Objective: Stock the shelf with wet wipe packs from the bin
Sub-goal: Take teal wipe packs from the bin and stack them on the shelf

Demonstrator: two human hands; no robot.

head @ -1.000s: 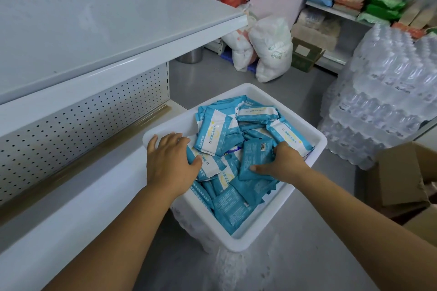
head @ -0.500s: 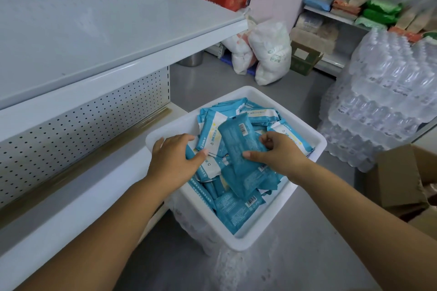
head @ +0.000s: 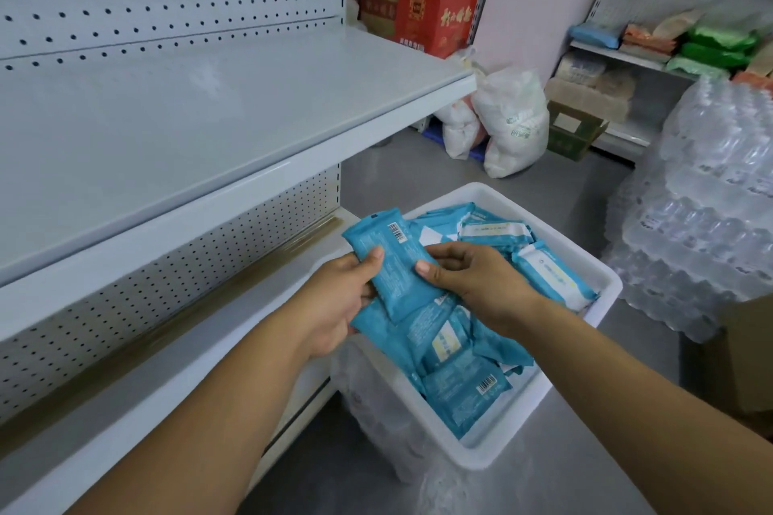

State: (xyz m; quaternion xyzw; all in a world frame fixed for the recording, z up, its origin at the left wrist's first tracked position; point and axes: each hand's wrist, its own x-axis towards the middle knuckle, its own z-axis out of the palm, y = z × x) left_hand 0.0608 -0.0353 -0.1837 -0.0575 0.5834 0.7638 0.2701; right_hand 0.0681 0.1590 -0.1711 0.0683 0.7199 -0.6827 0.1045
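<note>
A white plastic bin (head: 602,288) on the floor holds several blue wet wipe packs (head: 460,385). Above its left corner, one blue pack (head: 395,259) with a barcode is lifted, back side up. My left hand (head: 334,305) grips its left edge, thumb on top, and seems to hold a second pack (head: 376,324) underneath. My right hand (head: 472,284) pinches the lifted pack's right edge. The white metal shelf (head: 209,130) on the left is bare, with a lower shelf (head: 175,347) under it.
Shrink-wrapped water bottle packs (head: 702,230) are stacked right of the bin. A cardboard box (head: 748,351) stands at the far right. White sacks (head: 510,121) and red cartons (head: 435,17) lie behind, beside a stocked shelf (head: 669,54). Grey floor surrounds the bin.
Both hands have risen out of the bin and moved left with a blue pack. My left hand, which rested on packs in the bin, now grips the lifted pack.
</note>
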